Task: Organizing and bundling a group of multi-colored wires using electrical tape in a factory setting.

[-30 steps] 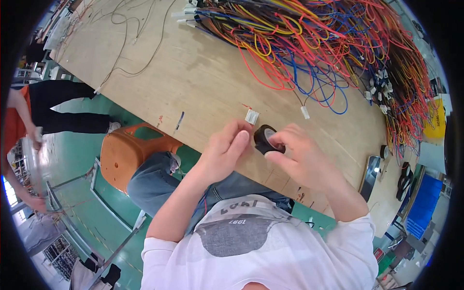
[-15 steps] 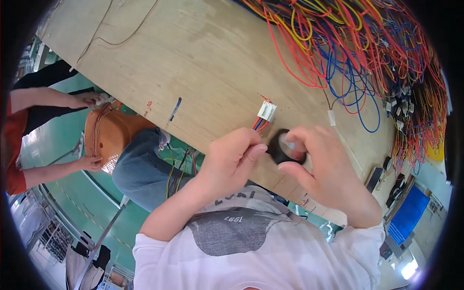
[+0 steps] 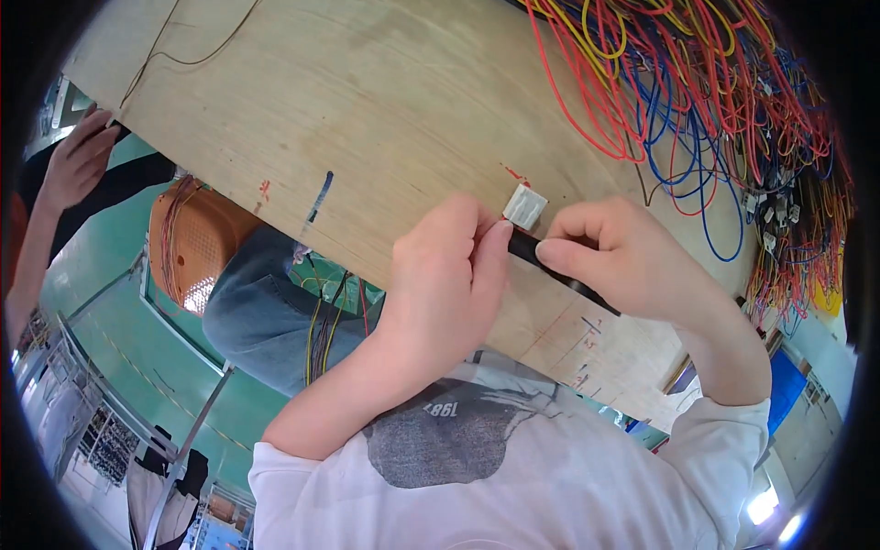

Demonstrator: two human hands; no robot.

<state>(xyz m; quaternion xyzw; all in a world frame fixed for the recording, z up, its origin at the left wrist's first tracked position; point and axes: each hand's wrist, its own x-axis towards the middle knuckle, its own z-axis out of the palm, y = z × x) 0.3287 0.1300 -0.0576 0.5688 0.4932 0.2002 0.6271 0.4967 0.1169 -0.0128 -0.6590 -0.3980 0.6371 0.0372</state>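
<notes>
My left hand (image 3: 435, 280) is closed in a pinch on the wires just below a white plug connector (image 3: 525, 206). Those wires are mostly hidden by my fingers. Thumb and fingers of my right hand (image 3: 632, 261) grip a roll of black tape (image 3: 582, 289), turned edge-on. A short black strip runs between the roll and my left thumb tip. Both hands are close together above the wooden table (image 3: 367, 119), near its front edge, and the connector sticks out beyond my left fingertips.
A big tangle of red, yellow and blue wires (image 3: 678, 119) covers the far right of the table. At left, a co-worker's hand (image 3: 82, 160) is raised near the table corner. An orange stool (image 3: 211, 229) with wires over it stands beside my knee (image 3: 266, 302).
The tape roll has turned from face-on to edge-on, and its black strip now reaches my left thumb. The co-worker's hand has lifted from the stool toward the table corner.
</notes>
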